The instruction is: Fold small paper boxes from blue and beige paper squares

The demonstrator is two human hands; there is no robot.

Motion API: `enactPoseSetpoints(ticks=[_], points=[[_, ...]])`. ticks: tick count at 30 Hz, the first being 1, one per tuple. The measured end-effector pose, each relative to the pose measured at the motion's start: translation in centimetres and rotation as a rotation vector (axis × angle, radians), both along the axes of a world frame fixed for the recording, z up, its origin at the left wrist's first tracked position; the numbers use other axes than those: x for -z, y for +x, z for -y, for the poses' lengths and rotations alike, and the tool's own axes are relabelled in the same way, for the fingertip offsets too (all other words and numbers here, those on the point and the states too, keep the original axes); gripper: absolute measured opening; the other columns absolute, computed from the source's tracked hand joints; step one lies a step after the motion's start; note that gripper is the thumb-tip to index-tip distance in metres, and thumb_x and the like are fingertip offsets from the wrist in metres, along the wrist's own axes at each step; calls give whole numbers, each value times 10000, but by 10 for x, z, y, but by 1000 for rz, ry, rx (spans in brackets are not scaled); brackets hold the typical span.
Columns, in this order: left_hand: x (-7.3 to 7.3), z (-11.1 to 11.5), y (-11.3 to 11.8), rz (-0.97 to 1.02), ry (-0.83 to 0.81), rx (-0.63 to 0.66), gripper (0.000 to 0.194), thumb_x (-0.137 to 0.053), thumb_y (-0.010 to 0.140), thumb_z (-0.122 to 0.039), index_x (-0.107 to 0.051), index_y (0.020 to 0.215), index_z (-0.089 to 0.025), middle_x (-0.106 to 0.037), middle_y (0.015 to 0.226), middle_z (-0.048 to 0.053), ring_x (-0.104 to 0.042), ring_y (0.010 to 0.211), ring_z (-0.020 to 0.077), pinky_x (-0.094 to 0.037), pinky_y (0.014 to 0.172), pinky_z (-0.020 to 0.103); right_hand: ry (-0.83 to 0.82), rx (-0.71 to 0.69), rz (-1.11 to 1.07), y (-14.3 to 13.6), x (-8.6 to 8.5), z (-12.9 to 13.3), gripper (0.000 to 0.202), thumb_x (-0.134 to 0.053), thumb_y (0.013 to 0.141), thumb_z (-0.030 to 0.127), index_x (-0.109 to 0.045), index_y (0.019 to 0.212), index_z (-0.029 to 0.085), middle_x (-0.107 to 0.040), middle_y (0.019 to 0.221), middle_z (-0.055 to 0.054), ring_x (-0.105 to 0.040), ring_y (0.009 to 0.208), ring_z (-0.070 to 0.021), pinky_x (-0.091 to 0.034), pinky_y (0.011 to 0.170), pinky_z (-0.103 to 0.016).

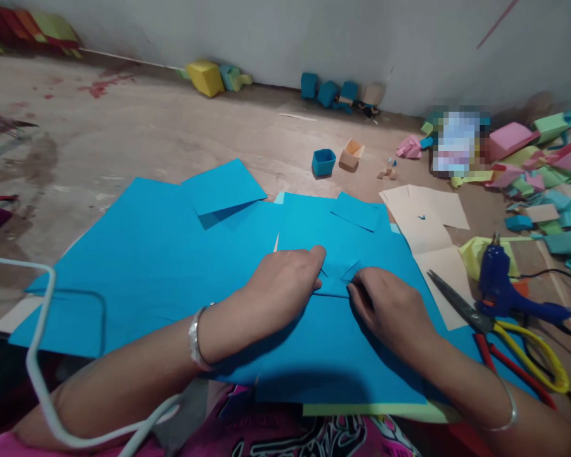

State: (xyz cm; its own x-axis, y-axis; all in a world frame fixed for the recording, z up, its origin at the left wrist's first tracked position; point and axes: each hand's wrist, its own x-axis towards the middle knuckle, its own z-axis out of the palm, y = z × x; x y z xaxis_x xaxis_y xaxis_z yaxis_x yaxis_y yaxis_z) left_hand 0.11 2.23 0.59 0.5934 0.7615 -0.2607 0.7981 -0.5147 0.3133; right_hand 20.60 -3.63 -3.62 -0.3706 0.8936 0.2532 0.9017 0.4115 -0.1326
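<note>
Brown wood forms the work surface [257, 133], which runs back to a grey wall [266, 32]. Wide blue sheets [171, 266] overlap across the near part of it, in front of the person. At the far right sits a pile of pink, green, yellow and blue paper pieces [566, 190]. Cream paper [440, 276] lies beside the right edge of the blue sheets. Scissors [484, 322] lie with their blades over that cream paper, and a blue glue gun [495, 279] is just beyond them. A loose blue rectangle [223, 190] rests on the sheets toward the left.

The left hand [290, 279] and right hand [394, 304] are apart, with a narrow gap between them. Their fingers are bent in at opposite ends of 1 small blue paper piece [335, 280], which lies over the sheets and has a flap raised near the right fingertips. How firmly the left fingers grip it cannot be told, as the hand hides them.

Beyond the sheets stand 2 small open boxes: 1 blue box [323, 163] and 1 peach box [352, 154], close together. Tiny peach scraps [387, 173] lie near them, to the right.
</note>
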Motion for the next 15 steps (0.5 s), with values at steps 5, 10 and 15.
enactPoseSetpoints(ticks=[5,10,15], points=[[3,1,-1,28,171,15,228,-676,828,-195,-540,1003,-145,-584,1004,95,-532,890,249,-357,650,331,52,32,-7,1,-4,-2,199,-527,932,336,-587,957,148,-621,818,-86,-565,740,-220,-365,569,-315],[8,-6,-1,90,137,64,285,-707,809,-229,-576,1051,-155,-557,1073,102,-497,984,271,-395,744,355,25,-22,-25,6,-9,-12,489,-588,892,289,-484,1336,113,-582,1255,-181,-517,1109,-328,-451,820,-429],[10,-14,1,164,70,3,333,-758,753,-268,-594,1029,-181,-577,970,66,-502,920,252,-372,706,340,-59,-84,-96,8,-10,-17,501,-596,888,259,-476,1357,133,-613,1237,-140,-510,1126,-312,-438,868,-443]])
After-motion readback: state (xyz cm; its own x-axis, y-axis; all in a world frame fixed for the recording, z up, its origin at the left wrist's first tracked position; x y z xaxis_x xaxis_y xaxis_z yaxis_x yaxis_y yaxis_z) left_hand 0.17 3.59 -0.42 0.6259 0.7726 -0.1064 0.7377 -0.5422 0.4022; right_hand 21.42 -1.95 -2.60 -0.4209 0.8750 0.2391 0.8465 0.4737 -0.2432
